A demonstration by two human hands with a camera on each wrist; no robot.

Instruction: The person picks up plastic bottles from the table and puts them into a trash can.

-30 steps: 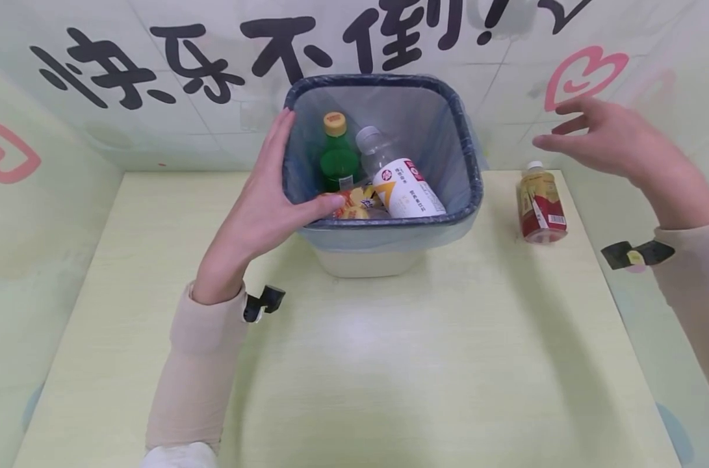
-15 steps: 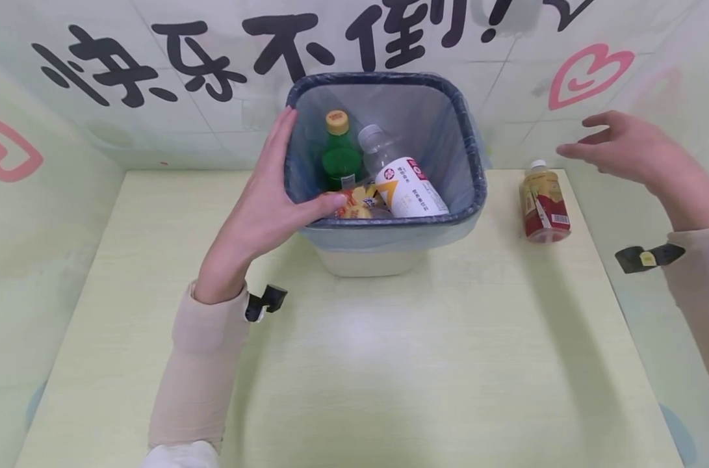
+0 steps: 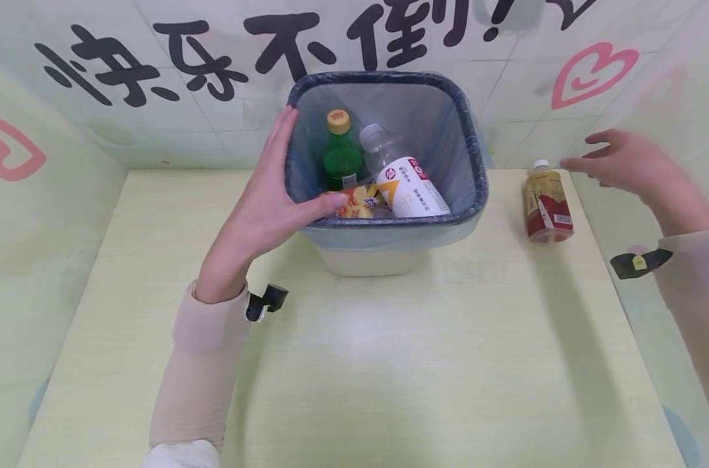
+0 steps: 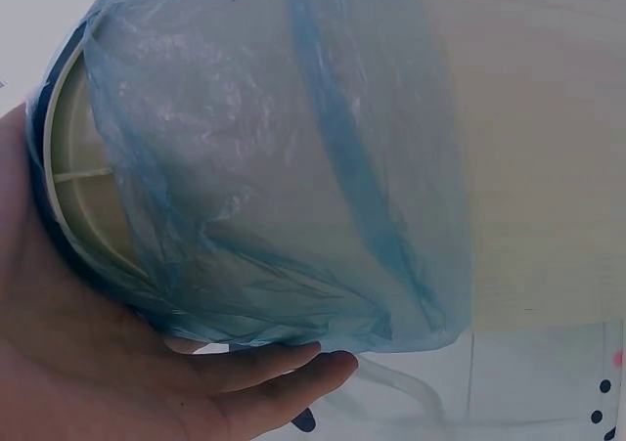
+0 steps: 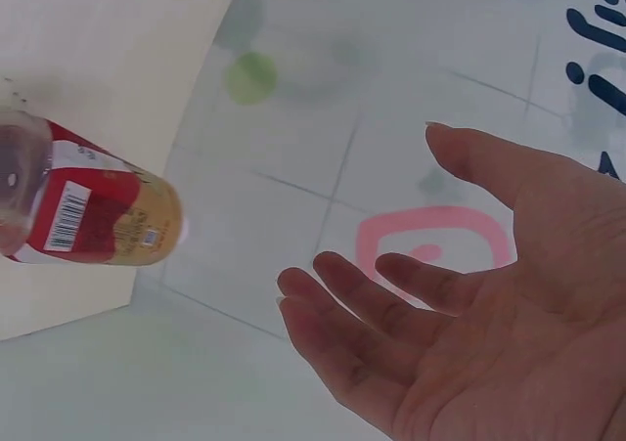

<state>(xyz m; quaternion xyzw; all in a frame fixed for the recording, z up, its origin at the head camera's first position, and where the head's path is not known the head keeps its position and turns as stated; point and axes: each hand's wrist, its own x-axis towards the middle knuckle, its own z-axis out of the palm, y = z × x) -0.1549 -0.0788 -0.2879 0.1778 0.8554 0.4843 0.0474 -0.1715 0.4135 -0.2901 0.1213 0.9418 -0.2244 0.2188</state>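
Note:
A trash bin [image 3: 368, 263] lined with a translucent bluish plastic bag [image 4: 245, 148] stands near the back of the table. My left hand [image 3: 260, 201] grips its left rim, thumb over the front edge and fingers along the outside. Inside lie a green bottle with a yellow cap [image 3: 342, 159], a clear bottle with a white label [image 3: 412, 188] and an orange-yellow wrapper [image 3: 357, 201], partly covered by my thumb. A bottle with a red and gold label [image 3: 548, 207] stands to the right. Just beyond its white cap hovers my right hand [image 3: 635, 166], fingers spread and holding nothing.
The pale table [image 3: 354, 364] runs up to a back wall [image 3: 237, 140] with large black characters and a pink heart [image 3: 594, 75]. Side walls close in on the left [image 3: 32, 214] and right, the right one close to my right forearm.
My right hand has shifted right, then dropped lower toward the red and gold bottle's cap. My left hand keeps its hold on the bin's rim.

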